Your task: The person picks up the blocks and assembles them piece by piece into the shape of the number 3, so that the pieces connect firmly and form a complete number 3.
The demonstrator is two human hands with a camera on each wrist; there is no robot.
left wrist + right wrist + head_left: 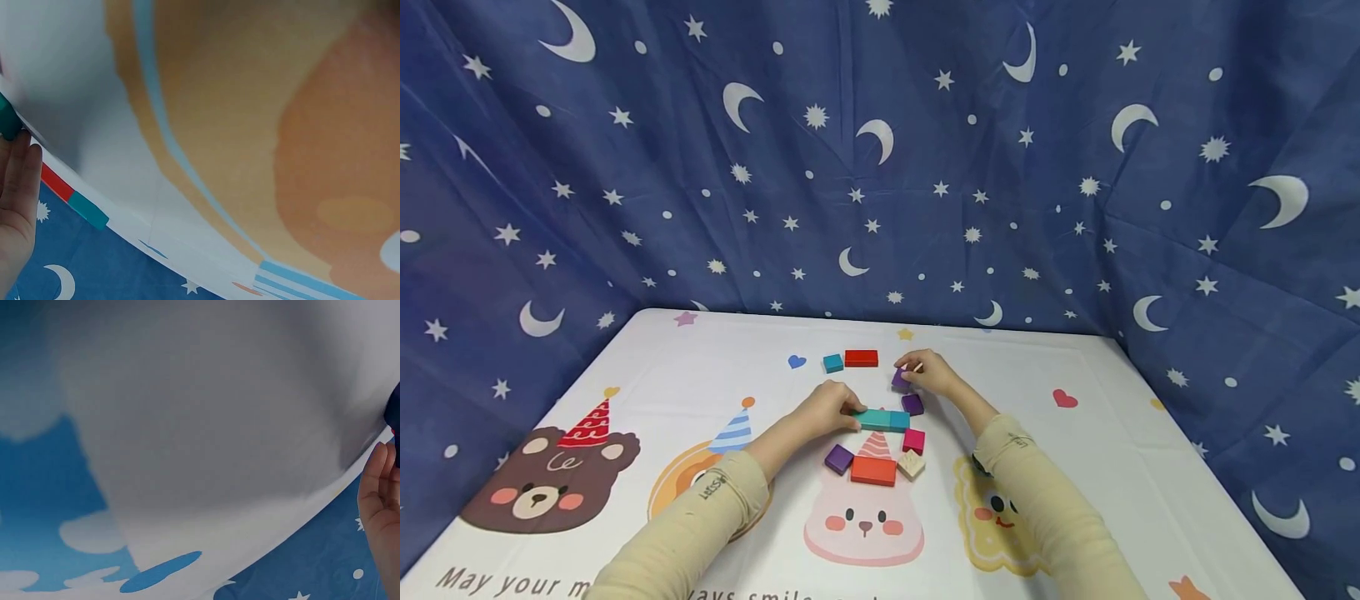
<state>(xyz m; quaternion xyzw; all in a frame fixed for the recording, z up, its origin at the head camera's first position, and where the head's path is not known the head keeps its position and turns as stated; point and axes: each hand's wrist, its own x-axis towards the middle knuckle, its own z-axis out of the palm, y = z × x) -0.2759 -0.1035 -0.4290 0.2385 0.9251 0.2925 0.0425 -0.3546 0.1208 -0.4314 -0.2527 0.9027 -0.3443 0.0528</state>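
Observation:
In the head view my left hand (827,410) pinches the left end of a long teal block (872,419), thumb at the near side. A short blue block (899,422) sits against its right end. My right hand (931,372) holds a purple block (900,381) between thumb and fingers, just behind a second purple block (912,405). Nearer lie a magenta block (913,441), a cream block (912,465), a long red block (873,472) and a tilted purple block (838,459). Each wrist view catches only part of its hand at the edge.
Farther back, a small blue block (832,363) lies beside another red block (861,358). A white tablecloth (1037,367) printed with cartoon animals covers the table. A dark blue curtain (925,250) with moons and stars stands behind and at both sides.

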